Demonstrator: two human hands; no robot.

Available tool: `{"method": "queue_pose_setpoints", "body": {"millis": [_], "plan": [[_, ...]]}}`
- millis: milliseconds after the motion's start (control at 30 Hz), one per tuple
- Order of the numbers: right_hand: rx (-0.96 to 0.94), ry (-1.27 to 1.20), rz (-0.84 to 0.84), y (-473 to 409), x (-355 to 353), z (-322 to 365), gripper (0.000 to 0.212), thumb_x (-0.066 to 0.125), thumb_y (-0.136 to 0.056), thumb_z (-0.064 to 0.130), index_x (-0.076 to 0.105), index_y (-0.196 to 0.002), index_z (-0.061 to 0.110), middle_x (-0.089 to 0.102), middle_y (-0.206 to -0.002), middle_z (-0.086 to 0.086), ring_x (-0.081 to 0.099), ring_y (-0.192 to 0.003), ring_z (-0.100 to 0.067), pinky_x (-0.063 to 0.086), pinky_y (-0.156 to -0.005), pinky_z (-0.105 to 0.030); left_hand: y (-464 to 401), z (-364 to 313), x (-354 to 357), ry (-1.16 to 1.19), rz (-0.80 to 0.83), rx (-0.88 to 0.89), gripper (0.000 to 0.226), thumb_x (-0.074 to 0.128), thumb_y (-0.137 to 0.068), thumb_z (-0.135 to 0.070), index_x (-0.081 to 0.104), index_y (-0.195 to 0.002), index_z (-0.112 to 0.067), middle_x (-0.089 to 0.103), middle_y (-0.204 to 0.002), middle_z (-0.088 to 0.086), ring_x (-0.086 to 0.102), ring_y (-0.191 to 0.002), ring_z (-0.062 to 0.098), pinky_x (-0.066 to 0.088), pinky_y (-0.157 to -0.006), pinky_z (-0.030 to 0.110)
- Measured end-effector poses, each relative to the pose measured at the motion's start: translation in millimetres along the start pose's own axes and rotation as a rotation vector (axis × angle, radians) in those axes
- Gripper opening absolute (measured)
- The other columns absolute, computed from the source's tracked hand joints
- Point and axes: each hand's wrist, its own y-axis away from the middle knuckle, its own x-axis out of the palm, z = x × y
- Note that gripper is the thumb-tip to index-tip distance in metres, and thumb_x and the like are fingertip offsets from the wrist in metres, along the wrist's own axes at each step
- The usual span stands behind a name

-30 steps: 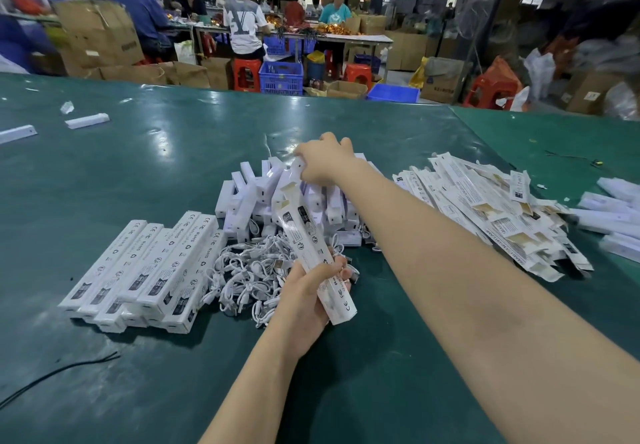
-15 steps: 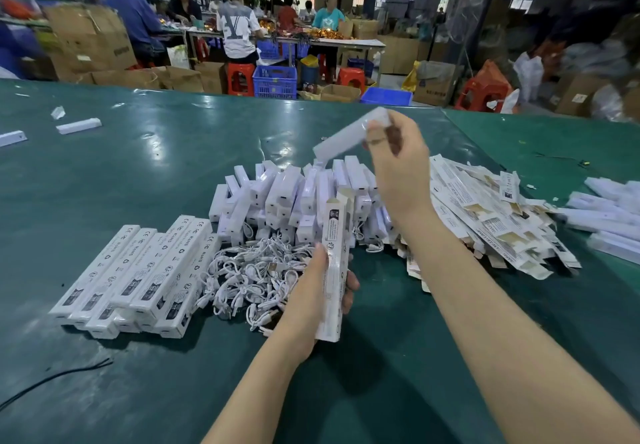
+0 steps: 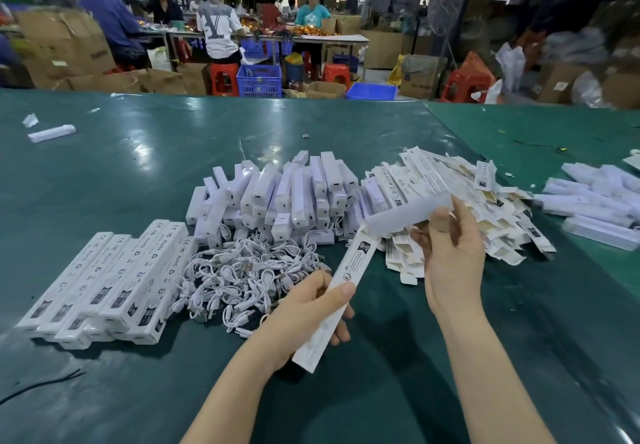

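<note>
Gripping one carton point(image 3: 353, 263), left hand point(image 3: 304, 315) faces right hand point(image 3: 453, 260) pinching one white bar point(image 3: 408, 213).

t−1.0 s: right hand point(image 3: 450, 256) was stretched out over the heap of bars point(image 3: 277, 194) mid-table, closed on one piece. t−0.5 s: it had raised that white bar point(image 3: 405, 216) clear above the heap. Now: the hand has drawn back toward the near edge of the table point(image 3: 138, 173). The bar has dropped lower and lies nearly level, its left end at the open top of the carton point(image 3: 353, 263).

Carton in the left hand point(image 3: 304, 312): top leaned toward the left edge at t−1.0 s, stood near upright at t−0.5 s, now tilts toward the right edge to meet the bar.
</note>
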Motion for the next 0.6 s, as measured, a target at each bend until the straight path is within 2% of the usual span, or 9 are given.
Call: {"method": "queue_pose_setpoints", "body": {"millis": [67,133,233,367,467,533,600], "plan": [[-0.008,0.005,-0.002,-1,-5,-1,0.03,0.059,-0.084,0.048,0.055,-0.114,0.041,0.069,-0.093,0.025,0.068,-0.086,-0.003,0.053,-0.076,-0.017,0,0,0,-0.049,0.007,-0.013,0.046,0.068,-0.082,-0.053,0.05,-0.096,-0.012,0.07,-0.079,-0.004,0.064,-0.061,0.015,0.049,-0.056,0.023],[-0.001,0.052,0.003,-3,-11,-1,0.026,0.058,-0.086,0.049,0.056,-0.111,0.046,0.069,-0.099,0.023,0.067,-0.096,-0.007,0.053,-0.076,-0.017,-1,1,1,-0.08,0.006,-0.016,0.043,0.066,-0.081,-0.052,0.051,-0.095,-0.014,0.07,-0.081,-0.003,0.064,-0.062,0.014,0.049,-0.057,0.023],[0.004,0.148,0.018,-5,-20,-2,0.032,0.054,-0.09,0.052,0.056,-0.12,0.043,0.067,-0.112,0.016,0.065,-0.103,-0.006,0.055,-0.076,-0.017,-1,2,2,-0.101,0.008,-0.012,0.046,0.066,-0.081,-0.053,0.052,-0.097,-0.012,0.071,-0.083,-0.003,0.065,-0.064,0.014,0.05,-0.058,0.023],[-0.007,0.266,0.031,-9,-28,-3,0.045,0.05,-0.093,0.051,0.053,-0.134,0.032,0.063,-0.112,0.015,0.065,-0.091,0.002,0.055,-0.084,-0.031,1,3,5,-0.111,0.024,-0.005,0.048,0.067,-0.081,-0.054,0.053,-0.099,-0.012,0.072,-0.087,-0.001,0.066,-0.064,0.017,0.051,-0.057,0.025],[-0.036,0.308,0.0,-7,-28,-4,0.041,0.045,-0.096,0.049,0.051,-0.133,0.033,0.059,-0.117,0.013,0.062,-0.105,-0.009,0.054,-0.094,-0.041,1,4,8,-0.115,0.033,0.002,0.046,0.066,-0.082,-0.054,0.054,-0.102,-0.014,0.071,-0.087,-0.002,0.066,-0.065,0.017,0.051,-0.058,0.025],[-0.068,0.304,-0.029,-5,-25,-4,0.034,0.043,-0.099,0.046,0.049,-0.13,0.037,0.058,-0.114,0.018,0.06,-0.109,-0.016,0.054,-0.094,-0.04,1,3,9,-0.102,0.031,-0.002,0.046,0.065,-0.084,-0.055,0.054,-0.103,-0.015,0.071,-0.087,-0.002,0.067,-0.065,0.017,0.052,-0.059,0.024],[-0.096,0.321,-0.014,-3,-23,-3,0.028,0.042,-0.1,0.042,0.048,-0.128,0.041,0.059,-0.107,0.026,0.061,-0.105,-0.008,0.056,-0.089,-0.03,1,4,9,-0.097,0.018,-0.018,0.047,0.064,-0.082,-0.054,0.053,-0.103,-0.014,0.07,-0.086,-0.002,0.067,-0.066,0.018,0.053,-0.06,0.026]]}}
